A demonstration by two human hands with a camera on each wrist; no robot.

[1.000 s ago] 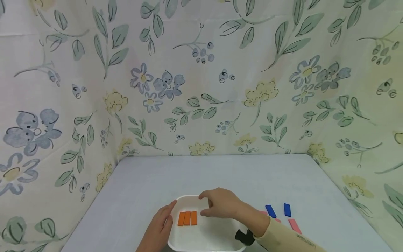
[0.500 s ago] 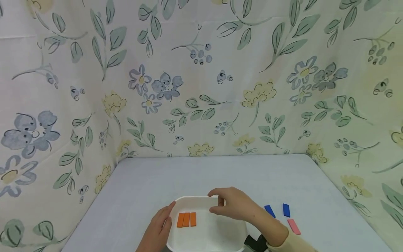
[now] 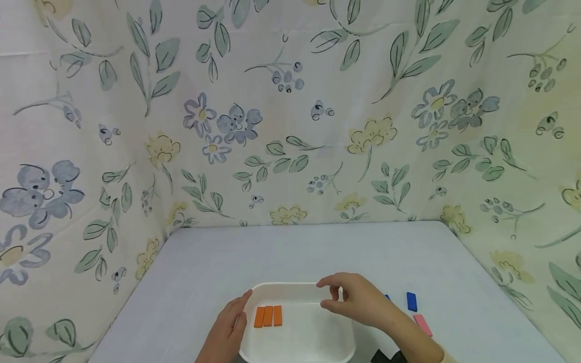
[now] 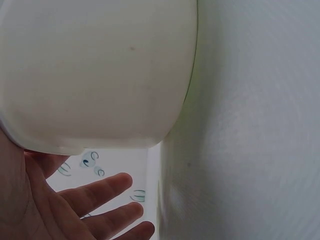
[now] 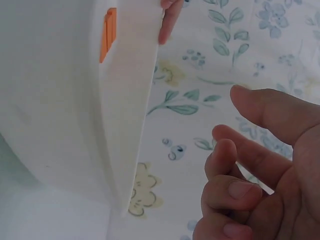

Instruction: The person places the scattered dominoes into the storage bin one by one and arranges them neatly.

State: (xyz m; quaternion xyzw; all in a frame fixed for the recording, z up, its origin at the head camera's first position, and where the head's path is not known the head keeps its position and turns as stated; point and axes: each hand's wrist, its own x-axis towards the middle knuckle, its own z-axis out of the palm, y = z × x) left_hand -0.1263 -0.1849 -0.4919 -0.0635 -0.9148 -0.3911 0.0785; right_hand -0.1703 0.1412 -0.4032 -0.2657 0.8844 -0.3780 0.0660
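A white plastic tub point(image 3: 308, 338) stands at the near side of the table, with three orange rectangular tiles point(image 3: 268, 316) side by side near its left wall. My left hand point(image 3: 227, 327) rests against the tub's left side, its fingertips at the rim. The left wrist view has that hand's fingers point(image 4: 95, 195) spread and fairly straight beside the tub's outer wall. Over the tub's right rim is my right hand point(image 3: 356, 300), thumb and index finger apart. In the right wrist view the fingers point(image 5: 235, 190) are loosely bent and hold nothing.
Right of the tub lie a blue tile point(image 3: 411, 301) and a pink tile point(image 3: 422, 325). Another blue tile point(image 3: 388, 297) is mostly hidden behind the right hand. A black strap point(image 3: 386, 357) is at the right wrist. Floral cloth point(image 3: 290, 126) hangs behind the white table point(image 3: 299, 252).
My right hand has moved right, from over the middle of the tub to its right rim. The left hand and the orange tiles have stayed in place.
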